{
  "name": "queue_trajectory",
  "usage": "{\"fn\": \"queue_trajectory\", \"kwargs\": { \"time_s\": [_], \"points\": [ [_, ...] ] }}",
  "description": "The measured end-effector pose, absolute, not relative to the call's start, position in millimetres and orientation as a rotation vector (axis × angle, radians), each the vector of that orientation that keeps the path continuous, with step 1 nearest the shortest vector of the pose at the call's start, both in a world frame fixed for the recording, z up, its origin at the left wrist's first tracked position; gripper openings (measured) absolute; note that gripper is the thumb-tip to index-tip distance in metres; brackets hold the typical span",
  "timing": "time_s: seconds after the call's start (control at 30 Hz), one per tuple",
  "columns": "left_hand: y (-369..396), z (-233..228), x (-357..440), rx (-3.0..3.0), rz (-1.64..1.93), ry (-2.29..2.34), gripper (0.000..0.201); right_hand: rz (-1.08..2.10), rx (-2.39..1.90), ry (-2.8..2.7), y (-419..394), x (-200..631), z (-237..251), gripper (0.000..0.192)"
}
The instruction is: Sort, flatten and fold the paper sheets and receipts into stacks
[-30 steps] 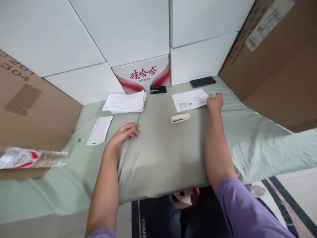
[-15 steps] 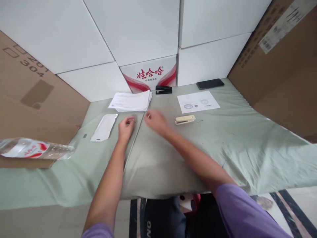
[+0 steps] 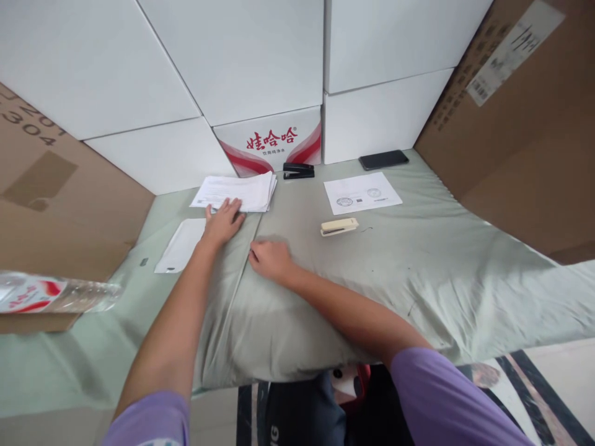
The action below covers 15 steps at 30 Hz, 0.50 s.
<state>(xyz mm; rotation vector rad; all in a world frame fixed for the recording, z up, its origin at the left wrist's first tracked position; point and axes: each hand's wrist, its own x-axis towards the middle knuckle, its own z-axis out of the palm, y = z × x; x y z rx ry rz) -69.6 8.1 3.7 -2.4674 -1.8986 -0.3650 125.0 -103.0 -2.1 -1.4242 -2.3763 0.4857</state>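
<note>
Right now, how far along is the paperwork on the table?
Looks done: one stamped sheet lies apart at the right, the beige stapler before it. In hand: the left hand rests flat on the near edge of the paper stack; the right hand rests on the cloth, holding nothing. Left: the stack looks several sheets thick. The black stapler sits untouched.
</note>
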Motion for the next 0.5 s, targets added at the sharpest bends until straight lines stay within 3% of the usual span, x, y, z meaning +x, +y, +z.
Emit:
{"fn": "queue_trajectory", "kwargs": {
  "time_s": [0.33, 0.5],
  "points": [
    [-3, -8, -54, -2.241, -0.661, -1.837, 0.037, 0.582, -1.435, -2.315, -104, 125, -2, 0.033],
    [-20, 2, -46, -2.072, -0.897, -1.834, 0.037, 1.019, -1.367, -1.780, -87, 134, 9, 0.034]
  ]
}}
